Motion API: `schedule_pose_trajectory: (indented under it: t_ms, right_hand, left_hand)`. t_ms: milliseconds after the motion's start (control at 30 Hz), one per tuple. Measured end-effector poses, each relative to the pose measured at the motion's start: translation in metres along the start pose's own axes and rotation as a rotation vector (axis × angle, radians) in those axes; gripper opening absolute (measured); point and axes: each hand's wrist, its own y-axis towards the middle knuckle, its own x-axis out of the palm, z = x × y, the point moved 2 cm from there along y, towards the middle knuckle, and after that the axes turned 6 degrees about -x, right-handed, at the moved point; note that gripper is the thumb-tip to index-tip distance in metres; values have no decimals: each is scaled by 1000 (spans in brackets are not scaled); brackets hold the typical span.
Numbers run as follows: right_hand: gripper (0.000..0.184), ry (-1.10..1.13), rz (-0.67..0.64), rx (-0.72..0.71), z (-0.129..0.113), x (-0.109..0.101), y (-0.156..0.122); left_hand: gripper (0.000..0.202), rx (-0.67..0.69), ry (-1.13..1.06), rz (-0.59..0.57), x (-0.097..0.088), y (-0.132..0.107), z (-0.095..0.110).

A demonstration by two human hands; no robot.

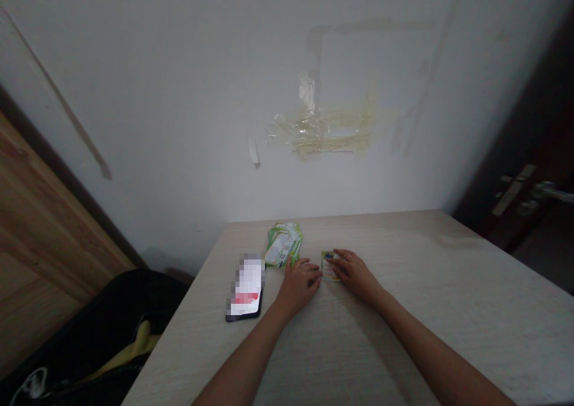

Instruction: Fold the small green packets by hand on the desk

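The left grip (pixel 298 281) is spread, fingers loosely bent over the surface; the right grip (pixel 356 277) lays its fingers over the right side of a small printed card (pixel 326 269), and whether it pinches the card or only presses on it cannot be told. The card lies flat between the two grips, close to the left grip's fingertips; contact there is not clear. For good control, press lightly near the edges, keep the printed face uncovered, and steady the opposite side with the left grip so that the thin piece neither skids nor creases. Keep the left grip's outer finger from disturbing the pile of green printed pieces (pixel 280 247) just beyond it. A phone (pixel 249 283) lies to the left of the left grip, its screen blurred out. The pale, wood-grained counter (pixel 426 262) extends beneath both grips and meets a grey wall (pixel 179 125) ahead of them, which carries peeling clear tape (pixel 314 131). Far right of the right grip is a dark door with a metal handle (pixel 556 192); far left of the left grip, a wooden panel (pixel 40 226) stands behind a black item (pixel 112 304).
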Motion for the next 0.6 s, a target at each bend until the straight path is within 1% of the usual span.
schedule_pose_trajectory:
  t_ms: [267, 600]
  right_hand:
    - [34, -4, 4, 20, -5, -4, 1]
    - [34, -31, -12, 19, -5, -1, 1]
  left_hand:
    - [26, -10, -10, -8, -2, 0, 1]
    - [24, -25, -9, -11, -2, 0, 1]
